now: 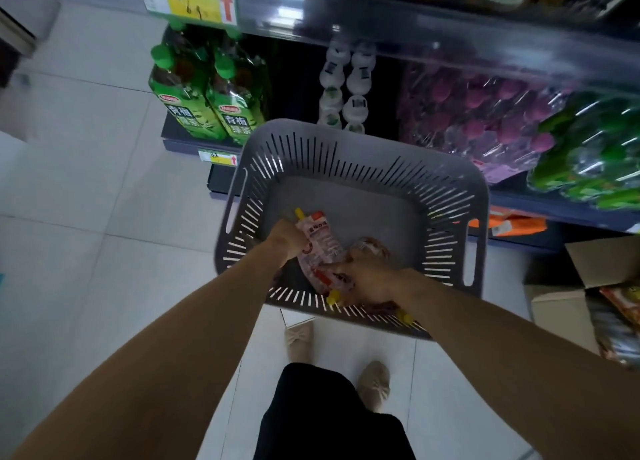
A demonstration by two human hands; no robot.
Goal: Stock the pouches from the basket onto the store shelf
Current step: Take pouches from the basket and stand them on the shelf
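A grey slotted basket [349, 154] stands on the floor in front of the store shelf [433, 33]. Both hands reach into its near side. My left hand [285, 239] is shut on a pink spouted pouch [318, 237] with a yellow cap, lifted off the basket floor. My right hand [369, 279] is closed over a second pouch [334, 279] whose yellow cap points toward me. Another yellow cap [406, 317] shows under my right wrist at the basket's near rim. How many pouches lie beneath my hands is hidden.
Green tea bottles [207, 92] stand on the low shelf at left, white-capped bottles [344, 81] in the middle, shrink-wrapped purple and green bottle packs [491, 113] at right. An open cardboard box [588, 286] sits on the floor to the right. My feet [374, 383] stand behind the basket.
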